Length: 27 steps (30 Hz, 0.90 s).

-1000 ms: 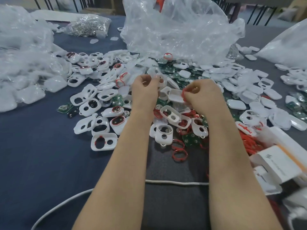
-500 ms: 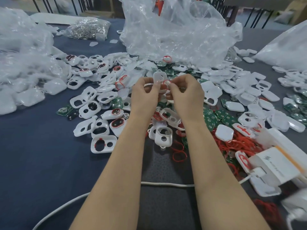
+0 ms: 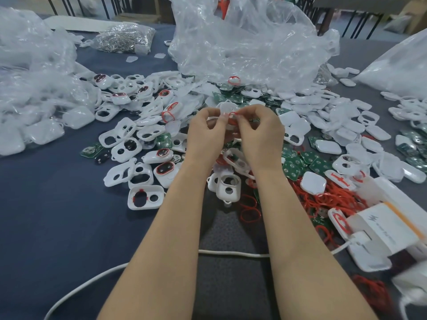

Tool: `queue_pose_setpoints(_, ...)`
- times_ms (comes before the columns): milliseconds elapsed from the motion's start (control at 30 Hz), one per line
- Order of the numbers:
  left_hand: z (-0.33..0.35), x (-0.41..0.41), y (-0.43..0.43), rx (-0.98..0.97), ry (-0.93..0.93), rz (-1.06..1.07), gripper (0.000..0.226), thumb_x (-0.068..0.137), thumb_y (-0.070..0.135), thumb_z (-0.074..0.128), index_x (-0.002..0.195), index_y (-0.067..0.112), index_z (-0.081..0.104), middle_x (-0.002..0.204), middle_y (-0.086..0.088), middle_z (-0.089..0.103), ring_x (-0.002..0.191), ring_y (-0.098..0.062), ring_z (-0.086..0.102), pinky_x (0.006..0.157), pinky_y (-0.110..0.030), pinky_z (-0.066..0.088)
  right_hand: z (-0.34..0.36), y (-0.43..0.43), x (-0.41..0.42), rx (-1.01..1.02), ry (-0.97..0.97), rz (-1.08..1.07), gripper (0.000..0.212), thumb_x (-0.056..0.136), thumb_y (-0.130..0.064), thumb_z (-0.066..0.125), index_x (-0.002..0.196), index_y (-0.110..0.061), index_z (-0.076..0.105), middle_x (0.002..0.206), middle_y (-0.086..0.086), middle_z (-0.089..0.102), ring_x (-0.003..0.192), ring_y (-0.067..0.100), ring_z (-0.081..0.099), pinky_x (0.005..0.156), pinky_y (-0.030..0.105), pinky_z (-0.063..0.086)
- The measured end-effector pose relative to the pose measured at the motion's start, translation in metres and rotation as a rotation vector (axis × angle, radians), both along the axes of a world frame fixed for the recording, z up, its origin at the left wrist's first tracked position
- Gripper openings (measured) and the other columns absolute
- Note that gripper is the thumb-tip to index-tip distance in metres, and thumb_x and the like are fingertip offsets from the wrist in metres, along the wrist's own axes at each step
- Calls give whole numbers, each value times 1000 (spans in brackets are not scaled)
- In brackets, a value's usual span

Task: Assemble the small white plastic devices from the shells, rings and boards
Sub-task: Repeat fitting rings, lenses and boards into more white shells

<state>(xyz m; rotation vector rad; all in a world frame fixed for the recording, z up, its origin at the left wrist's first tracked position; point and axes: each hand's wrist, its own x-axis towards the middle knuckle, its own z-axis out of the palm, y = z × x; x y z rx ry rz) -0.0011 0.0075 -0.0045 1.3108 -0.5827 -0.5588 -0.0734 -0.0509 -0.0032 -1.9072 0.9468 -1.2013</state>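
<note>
Nearest: round white cable [image 3: 231,253] lying across the dark blue-grey table cloth [image 3: 57,227], with a white cardboard box [image 3: 390,229] at the right edge.

Next out: a tangle of loose red rubber rings [image 3: 323,199] and scattered two-hole white plastic shells [image 3: 145,199].

Mid-pile, lifted clear of it: left hand [image 3: 205,132] curled, gripping one small white plastic shell [image 3: 227,109]. Right hand [image 3: 261,132] curled, fingertips pinching a thin red rubber ring [image 3: 232,115] against the shell's opening. Fingers hide the seat itself.

Handling, my read: the shell is light, stiff, thin-walled and glossy, so a bit slippery. Hold it by the outer edges, not across the holes. The ring is soft and stretchy and likely to twist or pop out, so press it in bit by bit round the rim.

Behind: green circuit boards [image 3: 221,97], then a crumpled clear plastic bag [image 3: 242,42]. Bag of small metal parts [image 3: 124,38] at far left.
</note>
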Motion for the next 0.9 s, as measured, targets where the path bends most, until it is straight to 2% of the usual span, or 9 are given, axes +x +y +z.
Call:
queue_pose_setpoints(67,1,0,0,-1,38,-4,9,98,9,52,92,14,54,76,-6,69,64,-7,68,63,-22,57,0,0,0,-21,7,-1,9,87,-8,62,91,-11,70,95,6,67,90,18,63,86,36,50)
queue_pose_setpoints(133,0,0,0,8,67,-8,2,98,9,52,98,10,54,82,-10,70,73,-14,70,71,-27,60,0,1,1,-38,8,-7,10,87,-7,63,91,-11,71,95,6,67,89,18,63,86,35,51)
queue_pose_setpoints(267,0,1,-1,23,93,-8,12,99,9,51,110,5,53,98,-17,69,84,-22,68,82,-33,59,0,1,1,-60,-2,-5,11,86,-3,63,91,-7,72,96,9,66,87,22,65,83,38,53)
queue_pose_setpoints(467,-1,5,-2,27,140,0,20,99,8,49,118,2,52,91,-8,68,79,-17,67,80,-29,58,2,2,-1,-162,60,27,13,86,-3,62,92,-6,73,93,4,63,85,18,61,80,32,52)
queue_pose_setpoints(533,-1,5,-2,36,141,9,22,100,8,48,121,2,52,95,-9,67,77,-15,66,78,-28,58,3,2,-2,-197,84,40,13,87,-3,61,93,-5,73,93,6,63,84,17,60,78,31,51)
queue_pose_setpoints(800,-2,6,-1,75,34,24,27,101,9,46,126,0,52,108,-17,68,80,-16,67,82,-31,58,2,2,-2,-232,106,62,13,88,-3,60,92,-4,72,93,8,63,83,15,57,77,30,48)
queue_pose_setpoints(900,-2,6,0,66,5,7,24,101,11,47,121,1,54,99,-13,70,82,-16,67,82,-30,58,1,2,-2,-233,103,61,13,88,-3,60,91,-4,72,92,7,63,83,17,57,76,29,48)
